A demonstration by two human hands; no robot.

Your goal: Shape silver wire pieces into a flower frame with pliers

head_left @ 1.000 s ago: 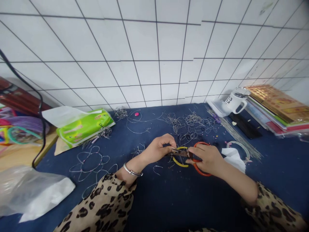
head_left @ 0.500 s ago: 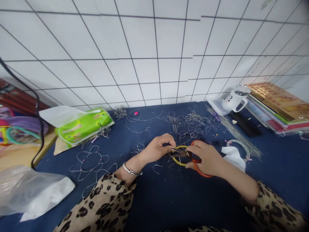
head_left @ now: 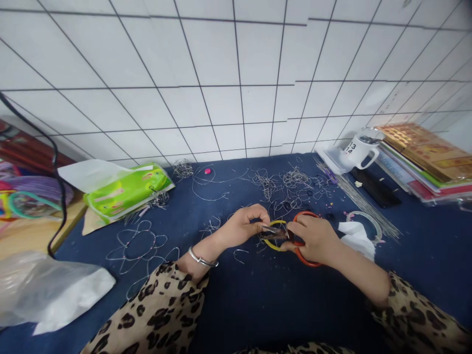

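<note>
Near the middle of the cloth, my left hand (head_left: 246,226) is closed in a pinch, thumb against forefinger, on a thin wire whose end is too small to follow. My right hand (head_left: 313,238) is wrapped round the red-orange handles of a pair of scissors (head_left: 283,234). Their dark, rusty-looking blades point left, parted, and reach close to my left fingertips. Behind and below the blades is a yellow ring (head_left: 275,246), partly hidden by them and by my right hand. A short bent wire (head_left: 241,254) lies just below my left hand.
Tangled wire (head_left: 267,184) lies beyond my hands, straight wires (head_left: 365,211) to the right. A flower-shaped wire piece (head_left: 138,246) and a green tissue pack (head_left: 129,191) are left. At right are a white mug (head_left: 359,151), crumpled white paper (head_left: 357,240) and stacked books (head_left: 424,162).
The right hand and scissors have shifted slightly, and the handles sit a little differently. My left hand keeps its pinch in nearly the same place. The view has tilted slightly.
</note>
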